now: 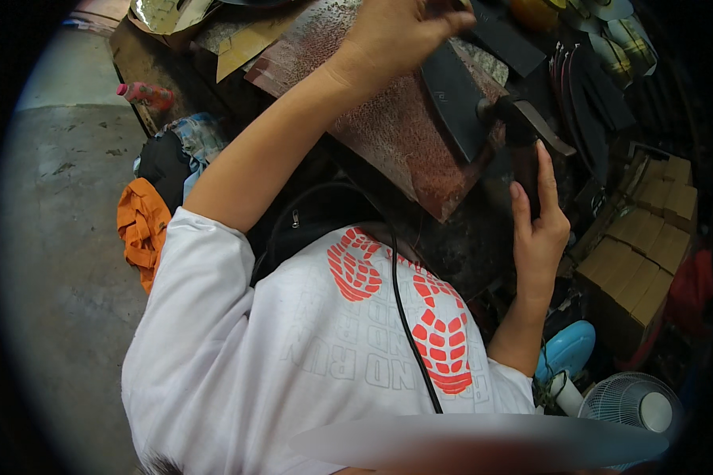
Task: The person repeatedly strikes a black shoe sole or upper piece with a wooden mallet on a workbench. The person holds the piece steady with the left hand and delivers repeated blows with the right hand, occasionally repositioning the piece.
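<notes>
1. White short-sleeved T-shirt (214, 340), lower centre of the frame.
2. Red-orange shoe-sole prints (438, 340) and pale outlined lettering (347, 358) across its chest.
3. Thin black cable (405, 317) down its front.
4. Left hand (400, 38) and right hand (543, 226) bare.

Pale outlined capitals (337, 362) on white T-shirt (214, 348), small illegible mark (441, 96) on dark plate (456, 123)

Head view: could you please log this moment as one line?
left hand: near black strip | right hand: grips hammer | strip: on reddish-brown board

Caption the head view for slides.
Hammer in right hand, beside a dark strip; left hand near its far end.
</notes>
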{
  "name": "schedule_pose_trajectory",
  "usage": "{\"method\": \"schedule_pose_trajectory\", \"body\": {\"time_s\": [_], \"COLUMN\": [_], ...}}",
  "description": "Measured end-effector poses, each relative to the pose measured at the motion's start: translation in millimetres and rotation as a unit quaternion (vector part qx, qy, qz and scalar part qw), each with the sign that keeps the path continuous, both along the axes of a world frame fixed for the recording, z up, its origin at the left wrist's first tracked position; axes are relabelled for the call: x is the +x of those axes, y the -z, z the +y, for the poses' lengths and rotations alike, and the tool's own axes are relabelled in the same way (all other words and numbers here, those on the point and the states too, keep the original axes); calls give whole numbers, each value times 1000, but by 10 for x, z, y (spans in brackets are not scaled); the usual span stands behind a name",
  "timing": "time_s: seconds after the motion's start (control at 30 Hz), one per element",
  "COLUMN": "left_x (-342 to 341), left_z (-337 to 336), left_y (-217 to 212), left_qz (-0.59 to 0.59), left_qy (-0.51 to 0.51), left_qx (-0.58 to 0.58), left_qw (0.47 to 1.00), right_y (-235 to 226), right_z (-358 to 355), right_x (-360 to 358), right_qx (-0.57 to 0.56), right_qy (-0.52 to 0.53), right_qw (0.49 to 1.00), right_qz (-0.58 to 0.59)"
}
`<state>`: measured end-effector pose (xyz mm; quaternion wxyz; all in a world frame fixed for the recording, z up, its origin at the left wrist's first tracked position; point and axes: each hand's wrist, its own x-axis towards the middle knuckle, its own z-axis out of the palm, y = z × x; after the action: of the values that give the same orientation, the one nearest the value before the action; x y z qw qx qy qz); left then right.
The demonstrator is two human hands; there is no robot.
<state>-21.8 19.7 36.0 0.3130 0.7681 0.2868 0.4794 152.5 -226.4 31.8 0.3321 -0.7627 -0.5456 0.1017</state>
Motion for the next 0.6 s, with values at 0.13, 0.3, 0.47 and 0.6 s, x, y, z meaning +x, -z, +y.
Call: {"method": "schedule_pose_trajectory", "body": {"time_s": [0.13, 0.3, 0.47, 0.6], "left_x": [46, 81, 100, 93], "left_z": [-115, -42, -44, -90], "left_y": [124, 335, 307, 228], "left_qz": [0, -65, -60, -21], "left_qy": [107, 134, 145, 127], "left_qx": [-213, -292, -300, -266], "left_qw": [971, 945, 941, 955], "right_y": [-14, -89, 61, 31], "right_z": [5, 40, -50, -31], "right_x": [-19, -52, 25, 48], "right_qx": [12, -12, 6, 0], "right_qy": [-6, 11, -13, 0], "right_qw": [1000, 1000, 1000, 1000], "right_qz": [0, 25, 18, 32]}}
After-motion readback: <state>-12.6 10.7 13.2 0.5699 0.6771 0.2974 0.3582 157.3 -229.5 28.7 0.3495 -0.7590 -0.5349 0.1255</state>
